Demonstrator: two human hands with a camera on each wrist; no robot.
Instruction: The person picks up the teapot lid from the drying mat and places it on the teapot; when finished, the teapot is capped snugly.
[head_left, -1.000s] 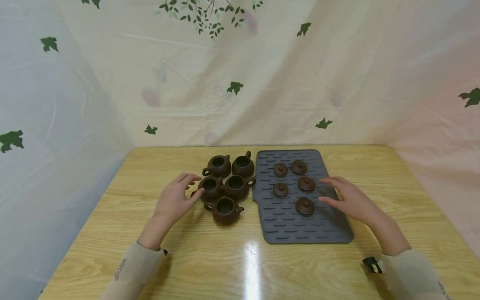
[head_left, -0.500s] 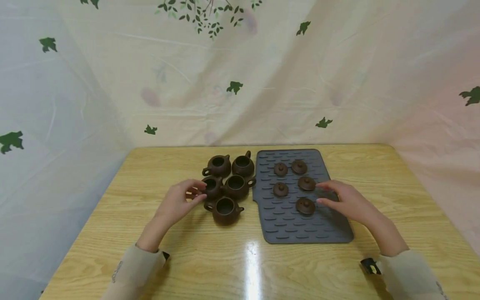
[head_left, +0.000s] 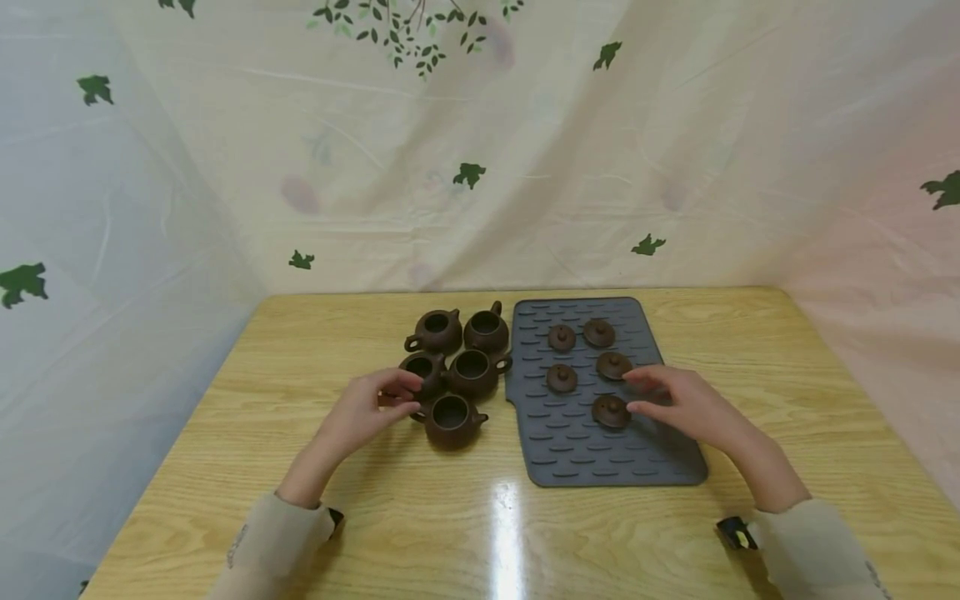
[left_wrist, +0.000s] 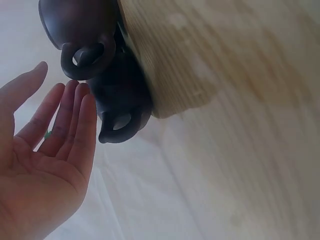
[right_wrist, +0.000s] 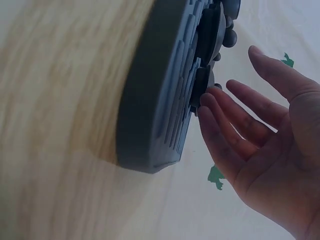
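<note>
Your left hand (head_left: 363, 415) holds nothing, thumb and fingers parted in a loose curve; your right hand (head_left: 693, 406) is likewise relaxed and holds nothing. The teapots (head_left: 472, 385) crowd together, so a careless sweep of the left fingers could catch a handle or push one pot against its neighbour. The lids (head_left: 562, 379) look low and rounded, so a shallow pinch could slip, or your fingertips could nudge one lid against another.

Take twelve o'clock as straight away from you. The front teapot (head_left: 452, 437) sits just beside your left hand at three; the left middle teapot (head_left: 433, 379) is near at two, partly hidden by your fingers. You may or may not be touching either; I cannot tell. From your right hand, the front lid (head_left: 611, 413) lies at nine and the right middle lid (head_left: 614, 367) at ten, both just beside the fingertips, contact again unclear.

Farther out, three more pots stand on the bench (head_left: 420, 517) between one and three; three more lids rest on the grey mat (head_left: 615, 468) between nine and eleven.
</note>
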